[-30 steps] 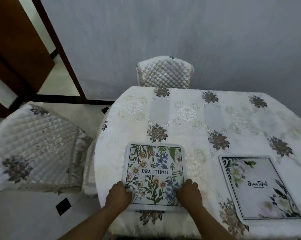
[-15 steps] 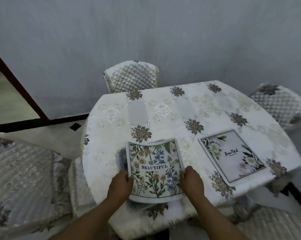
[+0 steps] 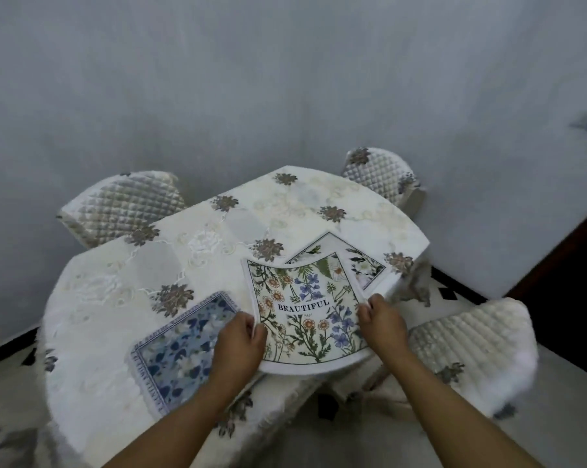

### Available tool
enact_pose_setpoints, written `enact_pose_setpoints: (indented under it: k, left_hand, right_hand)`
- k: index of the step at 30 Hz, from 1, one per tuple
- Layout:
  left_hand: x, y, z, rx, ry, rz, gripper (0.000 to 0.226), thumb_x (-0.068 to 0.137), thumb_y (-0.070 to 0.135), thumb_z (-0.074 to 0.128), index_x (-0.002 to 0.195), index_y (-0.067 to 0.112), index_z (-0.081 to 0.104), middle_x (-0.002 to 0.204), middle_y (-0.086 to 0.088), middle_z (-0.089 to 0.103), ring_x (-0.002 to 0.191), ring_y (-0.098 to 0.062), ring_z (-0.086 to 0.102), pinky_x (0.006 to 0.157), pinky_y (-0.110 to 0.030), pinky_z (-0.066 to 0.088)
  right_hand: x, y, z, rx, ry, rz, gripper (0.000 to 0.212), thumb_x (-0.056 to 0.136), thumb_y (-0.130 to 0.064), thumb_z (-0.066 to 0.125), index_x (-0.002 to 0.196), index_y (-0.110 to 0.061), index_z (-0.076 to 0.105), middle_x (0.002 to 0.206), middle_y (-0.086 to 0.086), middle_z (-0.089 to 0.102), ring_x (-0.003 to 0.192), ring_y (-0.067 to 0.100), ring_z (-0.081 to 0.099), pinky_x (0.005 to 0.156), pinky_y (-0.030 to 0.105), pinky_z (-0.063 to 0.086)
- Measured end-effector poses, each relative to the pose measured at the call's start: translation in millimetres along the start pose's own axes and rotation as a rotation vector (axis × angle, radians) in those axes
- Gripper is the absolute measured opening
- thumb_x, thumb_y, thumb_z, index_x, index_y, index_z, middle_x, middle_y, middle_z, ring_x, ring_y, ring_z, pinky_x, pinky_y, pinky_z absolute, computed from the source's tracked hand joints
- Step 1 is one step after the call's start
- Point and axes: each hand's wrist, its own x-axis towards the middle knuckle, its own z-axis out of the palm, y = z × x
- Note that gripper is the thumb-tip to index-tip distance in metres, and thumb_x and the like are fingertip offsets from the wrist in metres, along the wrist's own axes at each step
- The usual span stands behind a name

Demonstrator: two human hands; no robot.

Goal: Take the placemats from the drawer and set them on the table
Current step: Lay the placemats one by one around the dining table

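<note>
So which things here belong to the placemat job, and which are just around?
Job: BEAUTIFUL placemat held by left hand and right hand; blue placemat; white floral placemat; table.
Around: three quilted chairs; wall.

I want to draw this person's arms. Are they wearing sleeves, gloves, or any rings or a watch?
No. The left hand and right hand are bare, with no gloves, and I see no rings or watch. Both forearms are uncovered all the way to the picture's bottom edge, so no sleeves show.
</note>
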Motion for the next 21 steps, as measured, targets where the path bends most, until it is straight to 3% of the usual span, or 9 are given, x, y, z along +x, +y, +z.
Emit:
enact_pose_setpoints:
  k: [3, 6, 8, 12, 17, 21]
  left_hand:
    - [-12.7, 61.2, 50.5, -0.010, -0.025, 0.032, 0.019, 0.088, 0.027, 0.055, 0.073, 0.018, 0.047, 0.063, 0.001, 0.053, 0.057, -0.013, 0.047, 0.052, -0.031, 0.035]
    - [-32.8, 126.8, 107.8, -0.053, -0.037, 0.046, 0.016, 0.087, 0.029, 0.057, 0.074, 0.022, 0.051, 0.069, 0.002, 0.060, 0.064, -0.014, 0.055, 0.058, -0.033, 0.045]
    - [-51.1, 173.0, 148.9, -0.104, -0.046, 0.057, 0.016, 0.087, 0.027, 0.058, 0.073, 0.021, 0.051, 0.069, 0.000, 0.060, 0.063, -0.015, 0.054, 0.056, -0.032, 0.042]
    - [-79.1, 247.5, 212.3, -0.141, -0.065, 0.107, 0.017, 0.088, 0.025, 0.057, 0.074, 0.017, 0.052, 0.067, -0.002, 0.059, 0.060, -0.016, 0.053, 0.050, -0.029, 0.035]
    - [-74.8, 300.6, 272.0, -0.108, -0.110, 0.095, 0.017, 0.087, 0.028, 0.058, 0.074, 0.019, 0.054, 0.067, -0.003, 0.063, 0.064, -0.023, 0.059, 0.056, -0.035, 0.047]
    - [-57.7, 336.4, 312.7, -0.122, -0.137, 0.124, 0.017, 0.088, 0.026, 0.058, 0.074, 0.018, 0.054, 0.067, -0.006, 0.064, 0.062, -0.025, 0.059, 0.053, -0.035, 0.045]
  right_hand:
    - [1.6, 65.5, -53.6, 0.020, 0.059, 0.064, 0.019, 0.097, -0.028, 0.048, 0.083, -0.015, 0.049, 0.066, 0.000, 0.051, 0.063, 0.025, 0.053, 0.049, 0.027, 0.027]
    - [6.6, 136.1, -109.3, 0.018, 0.113, 0.096, 0.020, 0.097, -0.028, 0.049, 0.086, -0.012, 0.052, 0.082, 0.014, 0.062, 0.076, 0.033, 0.059, 0.059, 0.032, 0.037]
    - [10.0, 187.6, -151.4, 0.043, 0.121, 0.142, 0.021, 0.096, -0.028, 0.048, 0.082, -0.013, 0.047, 0.080, 0.013, 0.061, 0.077, 0.034, 0.060, 0.062, 0.034, 0.040]
    - [18.2, 271.2, -223.1, -0.004, 0.124, 0.205, 0.020, 0.094, -0.030, 0.046, 0.081, -0.015, 0.050, 0.081, 0.008, 0.061, 0.073, 0.028, 0.055, 0.061, 0.034, 0.042]
    - [40.2, 350.5, -277.3, 0.035, 0.160, 0.265, 0.022, 0.093, -0.033, 0.047, 0.084, -0.015, 0.054, 0.075, 0.003, 0.059, 0.067, 0.022, 0.056, 0.056, 0.031, 0.042]
    - [66.2, 396.5, -298.9, 0.091, 0.165, 0.284, 0.024, 0.094, -0.035, 0.048, 0.081, -0.016, 0.055, 0.072, 0.000, 0.060, 0.063, 0.013, 0.057, 0.051, 0.028, 0.041]
